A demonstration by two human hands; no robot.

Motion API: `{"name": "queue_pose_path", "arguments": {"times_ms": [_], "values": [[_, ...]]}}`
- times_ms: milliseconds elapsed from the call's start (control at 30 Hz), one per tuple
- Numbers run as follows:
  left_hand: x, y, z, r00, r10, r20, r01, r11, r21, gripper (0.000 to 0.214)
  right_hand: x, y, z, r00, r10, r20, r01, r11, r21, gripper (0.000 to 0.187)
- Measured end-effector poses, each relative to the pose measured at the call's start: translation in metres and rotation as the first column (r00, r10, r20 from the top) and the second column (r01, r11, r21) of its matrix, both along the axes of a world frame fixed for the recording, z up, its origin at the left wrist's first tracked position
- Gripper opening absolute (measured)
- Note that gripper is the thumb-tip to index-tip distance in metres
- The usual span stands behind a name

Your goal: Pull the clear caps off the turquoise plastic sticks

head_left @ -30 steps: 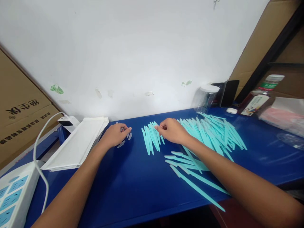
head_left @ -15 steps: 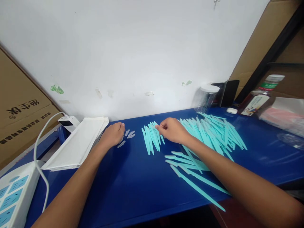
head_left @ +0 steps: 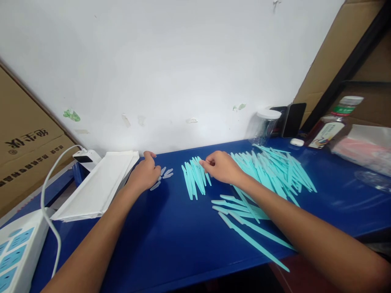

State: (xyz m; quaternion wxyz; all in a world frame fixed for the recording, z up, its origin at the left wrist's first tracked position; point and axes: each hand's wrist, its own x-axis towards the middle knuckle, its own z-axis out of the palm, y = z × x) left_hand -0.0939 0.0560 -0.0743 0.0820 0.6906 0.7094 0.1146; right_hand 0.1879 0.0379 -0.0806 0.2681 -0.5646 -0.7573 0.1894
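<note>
My left hand [head_left: 146, 171] is over the left part of the table, index finger and thumb apart. Small clear plastic blade caps [head_left: 167, 173] lie beside its fingertips, and a few are partly hidden by it. My right hand [head_left: 220, 167] is closed in a pinch at the upper right of a small pile of turquoise eyebrow razors [head_left: 193, 179]. The pinch seems to be on one razor's end, though the fingers partly cover it. Behind and under the right forearm lies a larger heap of eyebrow razors [head_left: 275, 169], with several more spread in front [head_left: 244, 215].
White padded envelopes [head_left: 94, 183] are stacked on the blue table [head_left: 165, 244] at left. Near them are a power strip [head_left: 18, 252], a white cable and a cardboard box [head_left: 27, 142]. A clear jar [head_left: 265, 126], a phone [head_left: 293, 120] and a bottle [head_left: 331, 126] stand at the back right.
My left hand has opened from a closed pinch, its index finger lifting away from the thumb, beside the caps. The right hand stays at the small razor pile.
</note>
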Motion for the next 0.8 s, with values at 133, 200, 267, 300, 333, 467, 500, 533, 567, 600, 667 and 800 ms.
{"name": "queue_pose_path", "arguments": {"times_ms": [133, 200, 267, 300, 333, 467, 500, 533, 567, 600, 667, 800], "values": [[0.0017, -0.0012, -0.0003, 0.999, -0.018, -0.05, 0.016, 0.999, -0.038, 0.034, 0.0, 0.0004, -0.0009, 1.0, -0.001, 0.0, 0.001, 1.0, -0.008, 0.047], [0.0015, -0.0007, -0.0008, 0.995, -0.037, -0.096, 0.032, 0.998, -0.051, 0.028, 0.0002, 0.0007, -0.0016, 1.0, 0.002, -0.007, -0.002, 1.0, -0.006, 0.047], [0.0002, 0.0003, -0.0017, 0.992, -0.055, -0.116, 0.05, 0.998, -0.048, 0.034, 0.0004, 0.0011, -0.0021, 1.0, 0.002, -0.01, -0.002, 1.0, 0.0, 0.046], [-0.0007, 0.0008, -0.0022, 0.992, -0.058, -0.113, 0.055, 0.998, -0.032, 0.036, 0.0005, 0.0012, -0.0021, 1.0, 0.002, -0.009, -0.002, 1.0, 0.001, 0.046], [-0.0015, 0.0013, -0.0028, 0.993, -0.06, -0.104, 0.059, 0.998, -0.008, 0.036, 0.0004, 0.0013, -0.0021, 1.0, 0.002, -0.007, -0.002, 1.0, 0.001, 0.046], [-0.0037, 0.0015, -0.0049, 0.996, -0.081, -0.024, 0.083, 0.994, 0.065, 0.032, 0.0001, 0.0015, -0.0013, 1.0, -0.003, -0.003, 0.003, 1.0, -0.004, 0.046], [-0.0037, 0.0012, -0.0053, 0.996, -0.093, 0.011, 0.092, 0.994, 0.063, 0.03, 0.0, 0.0014, -0.0011, 1.0, -0.004, -0.005, 0.004, 1.0, -0.002, 0.046], [-0.0035, 0.0008, -0.0058, 0.993, -0.105, 0.046, 0.103, 0.993, 0.059, 0.029, 0.0, 0.0013, -0.0009, 1.0, -0.004, -0.006, 0.004, 1.0, -0.002, 0.046], [-0.0033, 0.0005, -0.0063, 0.99, -0.118, 0.075, 0.114, 0.992, 0.056, 0.03, -0.0001, 0.0013, -0.0007, 1.0, -0.003, -0.008, 0.003, 1.0, -0.003, 0.046], [-0.0031, 0.0004, -0.0069, 0.987, -0.129, 0.092, 0.124, 0.991, 0.059, 0.034, -0.0001, 0.0013, -0.0006, 1.0, -0.001, -0.009, 0.001, 1.0, -0.004, 0.046], [-0.0028, 0.0006, -0.0082, 0.986, -0.144, 0.089, 0.136, 0.987, 0.085, 0.045, 0.0, 0.0014, -0.0007, 1.0, 0.001, -0.013, -0.001, 1.0, -0.004, 0.046], [-0.0019, 0.0012, -0.0096, 0.986, -0.15, 0.078, 0.138, 0.981, 0.139, 0.053, 0.0002, 0.002, -0.0016, 1.0, 0.005, -0.013, -0.005, 1.0, 0.01, 0.046]]}}
